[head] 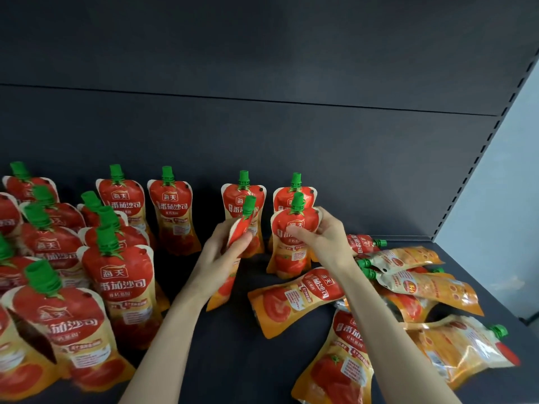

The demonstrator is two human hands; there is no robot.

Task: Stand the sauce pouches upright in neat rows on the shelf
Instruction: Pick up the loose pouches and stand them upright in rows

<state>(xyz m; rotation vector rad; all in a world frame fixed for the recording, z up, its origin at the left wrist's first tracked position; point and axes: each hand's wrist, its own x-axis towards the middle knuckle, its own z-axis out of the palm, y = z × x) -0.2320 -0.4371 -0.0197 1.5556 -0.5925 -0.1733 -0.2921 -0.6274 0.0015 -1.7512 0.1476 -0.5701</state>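
Our left hand (222,255) grips the edge-on pouch (225,287), cap up, tilted right. Our right hand (326,237) pinches the front-facing pouch (288,258), standing upright.

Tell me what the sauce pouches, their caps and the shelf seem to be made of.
Sauce pouches: soft printed plastic or foil laminate, glossy; they crease, bulge and catch highlights.
Caps: green moulded plastic, ribbed, apparently rigid.
Shelf: dark and matte, probably painted sheet metal; the slotted upright on the right suggests store racking.
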